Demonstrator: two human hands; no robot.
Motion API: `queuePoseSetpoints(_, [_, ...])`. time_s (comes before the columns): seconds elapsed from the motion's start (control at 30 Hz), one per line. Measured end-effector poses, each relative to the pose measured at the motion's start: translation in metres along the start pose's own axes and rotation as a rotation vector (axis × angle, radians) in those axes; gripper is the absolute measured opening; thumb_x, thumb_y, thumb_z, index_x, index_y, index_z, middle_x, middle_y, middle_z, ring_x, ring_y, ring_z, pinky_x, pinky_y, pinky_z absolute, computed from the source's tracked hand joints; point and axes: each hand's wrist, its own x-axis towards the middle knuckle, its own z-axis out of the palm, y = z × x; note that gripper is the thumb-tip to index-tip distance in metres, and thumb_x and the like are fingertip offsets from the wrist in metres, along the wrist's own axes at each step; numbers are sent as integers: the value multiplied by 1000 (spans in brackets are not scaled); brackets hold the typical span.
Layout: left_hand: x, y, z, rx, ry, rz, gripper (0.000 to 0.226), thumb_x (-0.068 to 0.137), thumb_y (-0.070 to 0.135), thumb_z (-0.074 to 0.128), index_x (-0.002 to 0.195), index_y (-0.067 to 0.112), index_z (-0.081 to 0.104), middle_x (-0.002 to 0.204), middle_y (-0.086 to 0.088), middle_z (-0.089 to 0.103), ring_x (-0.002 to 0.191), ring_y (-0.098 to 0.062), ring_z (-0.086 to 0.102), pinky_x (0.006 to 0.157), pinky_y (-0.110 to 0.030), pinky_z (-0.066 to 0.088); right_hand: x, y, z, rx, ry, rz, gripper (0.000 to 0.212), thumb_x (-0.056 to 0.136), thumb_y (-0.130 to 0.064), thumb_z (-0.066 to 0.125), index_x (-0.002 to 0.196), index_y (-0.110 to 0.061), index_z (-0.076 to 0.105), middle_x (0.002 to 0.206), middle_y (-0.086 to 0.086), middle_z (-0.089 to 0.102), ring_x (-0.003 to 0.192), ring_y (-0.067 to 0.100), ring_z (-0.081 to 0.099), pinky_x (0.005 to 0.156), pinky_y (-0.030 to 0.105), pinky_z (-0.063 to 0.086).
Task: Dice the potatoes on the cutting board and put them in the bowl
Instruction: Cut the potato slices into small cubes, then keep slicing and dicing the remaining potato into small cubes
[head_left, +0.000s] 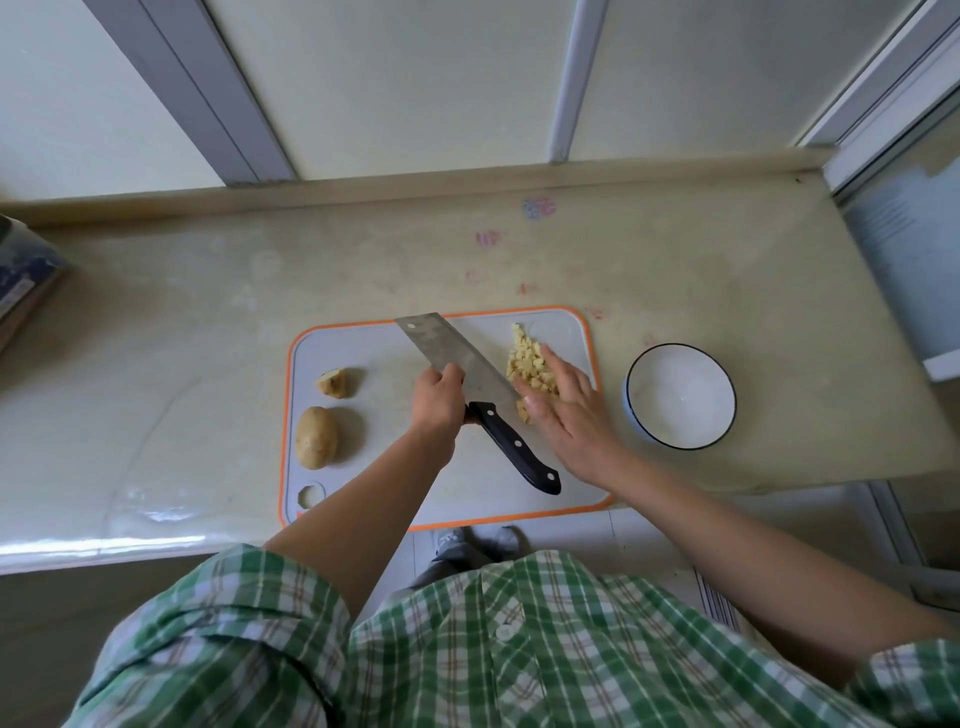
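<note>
Plaid shirt (467, 649) lowest — left hand (439, 400) grips cleaver (457, 353); diced potato (530, 358) between cleaver and flat, straight-fingered right hand (566, 410), touching.

Behind the cutting board (374, 348), bare counter (208, 338) up to the back ledge (415, 188); left of it too, as far as a box (26, 280). On it, mid-board, a slanting cleaver (457, 358); right rear, a dice pile (530, 364); along the left edge, a whole potato (317, 437) and a cut potato piece (333, 383). Right of it, a bowl (680, 400), narrow bare gap between.
</note>
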Motion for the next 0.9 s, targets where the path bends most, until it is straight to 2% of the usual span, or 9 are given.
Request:
queuePoseSetpoints(0.07, [-1,-1,0,8,0,5,22,94,5,33,93,5,55,80,-8,59,64,-22,60,58,-34,58,3,-3,-4,19,50,78,80,83,-67,4,145,-31,41,160,6,9,144,22,8,116,36,7])
queuePoseSetpoints(0.13, [-1,-2,-2,41,-1,26,25,94,6,33,102,1,56,85,-12,62,67,-25,62,63,-38,58,2,-14,-9,17,111,-5,72,87,-65,13,144,-31,43,147,10,29,133,25,24,112,36,17])
queuePoseSetpoints(0.23, [-2,-3,-9,115,21,62,25,92,8,34,100,1,57,90,-18,63,80,-36,65,73,-46,57,1,-41,-13,-79,-80,-107,67,88,-64,40,149,-36,29,112,4,45,105,23,44,93,37,39])
queuePoseSetpoints(0.33, [-5,3,-15,193,53,94,17,86,17,38,79,11,53,83,-16,62,79,-40,67,76,-49,57,4,-62,-1,-167,-194,-121,70,89,-33,58,148,-33,19,102,9,61,91,31,60,72,38,49])
queuePoseSetpoints(0.4, [-7,8,-20,159,30,121,22,92,22,39,81,10,55,77,-11,65,67,-36,67,69,-43,56,12,-68,5,-37,-104,-78,64,89,-13,52,146,-28,29,102,11,66,87,33,62,67,36,48])
queuePoseSetpoints(0.47, [0,12,-34,212,131,179,30,96,35,40,90,11,59,79,-5,69,70,-29,67,70,-40,53,22,-68,8,130,-40,-22,54,88,-9,51,139,-24,44,101,8,67,86,30,63,65,32,45])
queuePoseSetpoints(0.57, [27,8,-75,745,437,312,30,91,33,51,111,13,59,107,-8,62,104,-30,54,85,-37,41,30,-65,12,140,-39,-18,36,89,-17,55,125,-21,56,94,7,68,85,29,63,68,34,45])
queuePoseSetpoints(0.67, [55,1,-113,1214,505,257,44,85,29,56,125,11,51,121,-20,53,113,-36,44,92,-40,33,28,-61,18,169,-134,15,22,94,-31,54,111,-18,58,86,6,66,74,27,64,67,40,50])
queuePoseSetpoints(0.9, [88,-5,-135,1454,375,205,43,90,41,54,117,8,51,119,-18,54,110,-36,48,89,-39,36,31,-48,21,265,-162,226,14,94,-13,50,86,-2,47,73,18,63,48,17,58,45,33,49])
